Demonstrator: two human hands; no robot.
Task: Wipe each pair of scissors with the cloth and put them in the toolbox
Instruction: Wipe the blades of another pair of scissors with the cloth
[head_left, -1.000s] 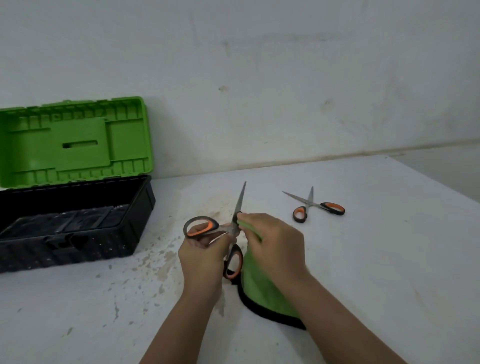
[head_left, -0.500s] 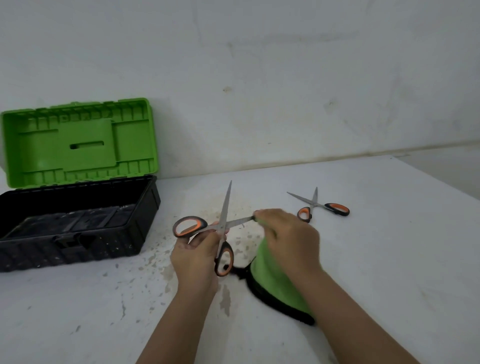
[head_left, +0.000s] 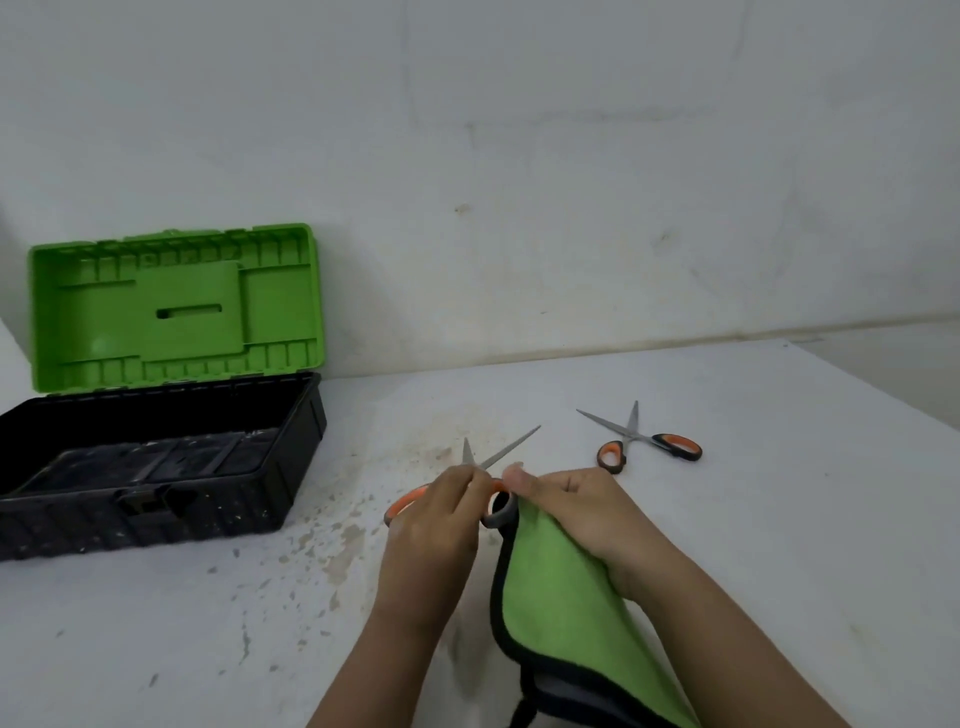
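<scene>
The open toolbox (head_left: 156, 467) sits at the left of the frame on the table (head_left: 779, 519). Lower centre — two hands, held scissors (head_left: 506, 449), the cloth (head_left: 566, 597). A second pair of scissors (head_left: 641, 441) lies just right of centre — behind them.

The held scissors (head_left: 506, 451) have orange-and-grey handles and sit right in the left hand's (head_left: 436, 525) grip, blades spread open and pointing up and away from it; the green cloth (head_left: 566, 613) with black trim is pinched by the right hand (head_left: 582, 512) just beside that grip, touching one handle loop, the rest draping down toward the person; the second pair (head_left: 641, 441), also open, lies flat beyond the right hand; the toolbox (head_left: 156, 457), black with its green lid up, sits well left of the grip.
</scene>
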